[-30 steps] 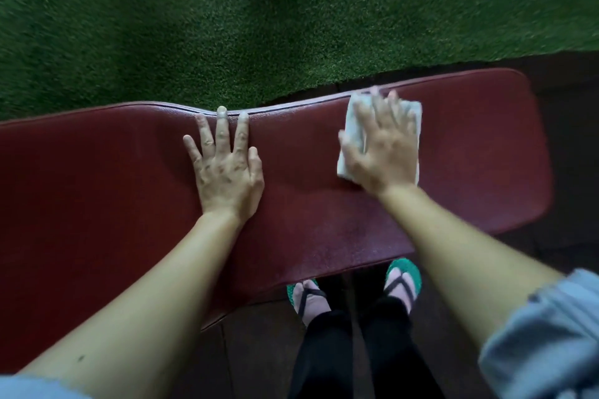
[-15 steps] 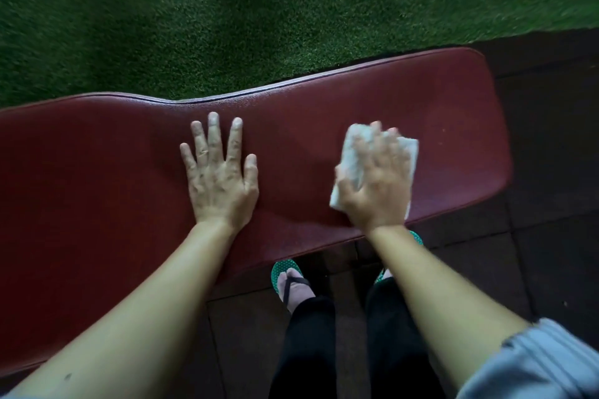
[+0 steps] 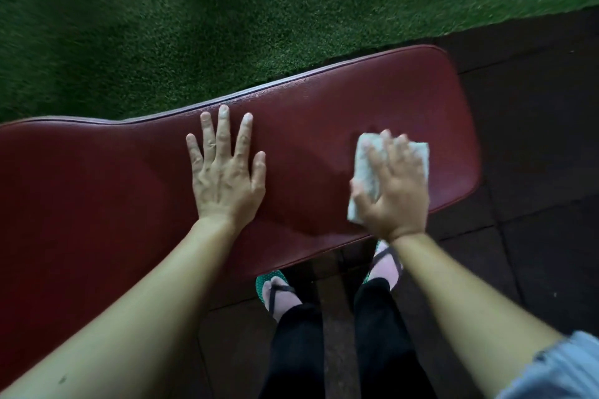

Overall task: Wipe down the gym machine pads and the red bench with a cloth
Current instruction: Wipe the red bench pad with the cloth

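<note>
Lying under right fingers (outspread): cloth

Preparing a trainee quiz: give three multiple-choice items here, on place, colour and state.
1. Where is the cloth? A) in a bucket B) on the red bench under the right hand C) over a shoulder
2. The ground beyond the bench is: A) green turf B) blue mat C) white tile
3. The left hand is: A) a fist B) flat on the bench, fingers spread C) gripping the cloth
B: the hand presses it onto the pad. A: turf fills the top. B: palm down, holding nothing.
</note>
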Tool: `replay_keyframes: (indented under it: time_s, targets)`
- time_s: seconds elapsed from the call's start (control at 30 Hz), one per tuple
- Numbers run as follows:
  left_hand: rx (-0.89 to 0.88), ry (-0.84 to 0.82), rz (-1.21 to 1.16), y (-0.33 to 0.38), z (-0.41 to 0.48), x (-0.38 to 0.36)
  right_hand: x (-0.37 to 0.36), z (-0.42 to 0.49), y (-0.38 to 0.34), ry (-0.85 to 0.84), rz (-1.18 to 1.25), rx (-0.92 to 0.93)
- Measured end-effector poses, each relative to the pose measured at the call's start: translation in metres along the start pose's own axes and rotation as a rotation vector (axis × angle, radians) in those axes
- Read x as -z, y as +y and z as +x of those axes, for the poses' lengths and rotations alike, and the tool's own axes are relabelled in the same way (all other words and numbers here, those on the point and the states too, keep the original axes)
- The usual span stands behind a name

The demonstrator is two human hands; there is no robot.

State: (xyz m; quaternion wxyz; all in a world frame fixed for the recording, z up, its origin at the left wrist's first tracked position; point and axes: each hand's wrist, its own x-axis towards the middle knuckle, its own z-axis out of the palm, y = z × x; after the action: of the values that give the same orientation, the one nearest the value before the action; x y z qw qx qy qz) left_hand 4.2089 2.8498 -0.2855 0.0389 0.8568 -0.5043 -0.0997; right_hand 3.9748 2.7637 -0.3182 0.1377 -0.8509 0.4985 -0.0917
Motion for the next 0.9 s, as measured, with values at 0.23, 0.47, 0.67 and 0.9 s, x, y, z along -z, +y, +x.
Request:
replay_keyframes:
  time_s: [0.23,0.47,0.67,0.9]
  targets:
    - [-0.018,-0.019,0.012,0.031,0.052,-0.008,0.004,0.074,0.033,0.049,-0.116,-0.299]
    - [0.008,-0.01,0.026,0.034,0.052,-0.012,0.009,0.042,0.011,-0.101,0.038,0.388]
    - [0.023,0.006,0.048,0.038,0.053,-0.014,0.011,0.14,0.055,-0.003,-0.038,0.086]
    - [0.035,-0.013,0.047,0.037,0.054,-0.013,-0.001,0.121,-0.012,-0.025,0.066,0.319]
